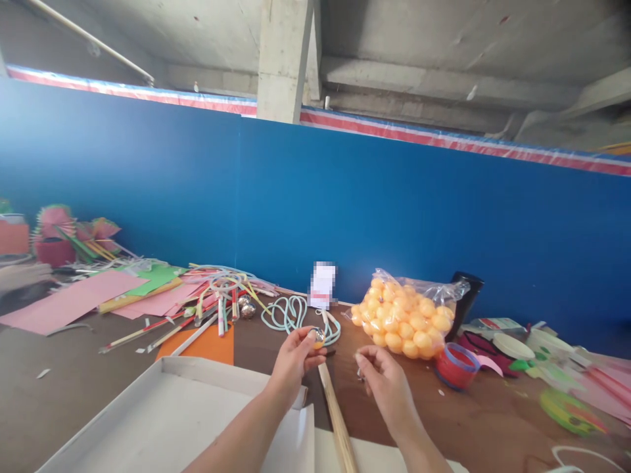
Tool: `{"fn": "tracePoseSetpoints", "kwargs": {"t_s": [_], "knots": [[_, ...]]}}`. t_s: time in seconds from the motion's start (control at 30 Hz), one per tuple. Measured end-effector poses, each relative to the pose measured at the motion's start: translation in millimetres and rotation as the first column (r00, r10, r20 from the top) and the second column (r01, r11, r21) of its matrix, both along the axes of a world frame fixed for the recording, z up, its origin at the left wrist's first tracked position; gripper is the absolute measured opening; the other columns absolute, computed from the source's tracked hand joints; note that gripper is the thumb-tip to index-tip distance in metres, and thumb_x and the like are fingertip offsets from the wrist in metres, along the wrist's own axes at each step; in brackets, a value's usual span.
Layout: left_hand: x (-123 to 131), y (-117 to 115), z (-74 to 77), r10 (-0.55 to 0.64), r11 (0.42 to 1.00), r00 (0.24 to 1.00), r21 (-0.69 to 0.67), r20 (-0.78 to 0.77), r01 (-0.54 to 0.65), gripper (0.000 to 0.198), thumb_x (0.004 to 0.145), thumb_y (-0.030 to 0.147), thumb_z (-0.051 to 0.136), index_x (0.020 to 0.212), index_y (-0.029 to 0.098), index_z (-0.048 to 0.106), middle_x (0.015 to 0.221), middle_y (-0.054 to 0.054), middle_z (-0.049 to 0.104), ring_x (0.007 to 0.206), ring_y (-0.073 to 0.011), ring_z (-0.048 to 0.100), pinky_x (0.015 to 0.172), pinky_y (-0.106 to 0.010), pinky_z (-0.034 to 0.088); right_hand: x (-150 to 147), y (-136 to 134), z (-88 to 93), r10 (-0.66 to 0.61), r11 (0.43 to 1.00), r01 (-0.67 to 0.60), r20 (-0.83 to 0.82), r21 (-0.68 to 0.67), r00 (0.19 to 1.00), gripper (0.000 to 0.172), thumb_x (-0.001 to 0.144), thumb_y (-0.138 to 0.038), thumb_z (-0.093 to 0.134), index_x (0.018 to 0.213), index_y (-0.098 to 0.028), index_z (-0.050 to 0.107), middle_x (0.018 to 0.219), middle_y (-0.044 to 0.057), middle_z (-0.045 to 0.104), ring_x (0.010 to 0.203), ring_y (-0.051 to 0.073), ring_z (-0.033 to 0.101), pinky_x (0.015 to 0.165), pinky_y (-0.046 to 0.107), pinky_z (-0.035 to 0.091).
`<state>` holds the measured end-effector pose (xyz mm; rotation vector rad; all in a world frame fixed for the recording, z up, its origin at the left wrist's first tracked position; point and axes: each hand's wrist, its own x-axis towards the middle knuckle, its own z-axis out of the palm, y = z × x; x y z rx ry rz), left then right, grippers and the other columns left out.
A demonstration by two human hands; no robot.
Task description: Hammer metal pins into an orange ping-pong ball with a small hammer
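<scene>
Between the thumb and fingers of my left hand (294, 358) is a small shiny silver ball (318, 337), with an orange tint along its lower edge. My right hand (384, 378) is held a little apart, thumb and fingers pinched together. A tiny pale bit shows at those fingertips, too small to name. Below and between the hands lies a bundle of thin wooden sticks (335, 414). Behind the left hand is a coiled light-blue cord (286, 314). More silver balls (248, 309) rest to its left. A clear bag of orange balls (401, 315) stands beyond my right hand.
A shallow white box (197, 414) sits at front left, near an orange sheet (207, 343). Pink paper (73, 299) and many sticks lie farther left. Right of the bag are a red tape roll (456, 366) and a black cylinder (466, 299). A blue partition (394, 203) stands behind.
</scene>
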<state>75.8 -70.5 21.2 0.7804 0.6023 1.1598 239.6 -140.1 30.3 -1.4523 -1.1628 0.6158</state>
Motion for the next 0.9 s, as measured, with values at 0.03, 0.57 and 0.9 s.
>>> {"fn": "tracePoseSetpoints", "kwargs": {"t_s": [0.03, 0.57, 0.9], "knots": [[0, -2, 1.6, -0.036, 0.999, 0.999, -0.004, 0.022, 0.036, 0.034, 0.071, 0.034, 0.067, 0.098, 0.015, 0.056, 0.081, -0.008, 0.065, 0.068, -0.0144, 0.065, 0.061, -0.023, 0.053, -3, -1, 0.0, 0.025, 1.000, -0.025, -0.049, 0.006, 0.998, 0.028, 0.074, -0.045, 0.057, 0.082, -0.018, 0.058, 0.058, -0.003, 0.052, 0.044, 0.009, 0.044, 0.038, 0.020, 0.034], [-4, -17, 13.3, -0.305, 0.946, 0.952, 0.114, -0.002, 0.304, 0.033, 0.076, 0.030, 0.063, 0.105, 0.015, 0.057, 0.100, -0.010, 0.062, 0.086, -0.0165, 0.062, 0.077, -0.025, 0.049, -21, -9, 9.7, 0.233, 0.972, -0.223, -0.301, 0.067, 0.925, 0.018, 0.073, -0.032, 0.065, 0.084, -0.018, 0.064, 0.076, 0.002, 0.061, 0.072, 0.015, 0.056, 0.064, 0.029, 0.053], [-1, -17, 6.0, -0.290, 0.930, 0.949, 0.195, -0.126, 0.310, 0.041, 0.072, 0.029, 0.067, 0.109, 0.017, 0.055, 0.105, -0.010, 0.060, 0.094, -0.0209, 0.059, 0.089, -0.038, 0.043, -19, -15, 15.4, 0.239, 0.970, -0.196, -0.436, 0.142, 0.868, 0.019, 0.072, -0.027, 0.068, 0.087, -0.018, 0.064, 0.081, 0.003, 0.063, 0.071, 0.013, 0.056, 0.066, 0.025, 0.048]]}}
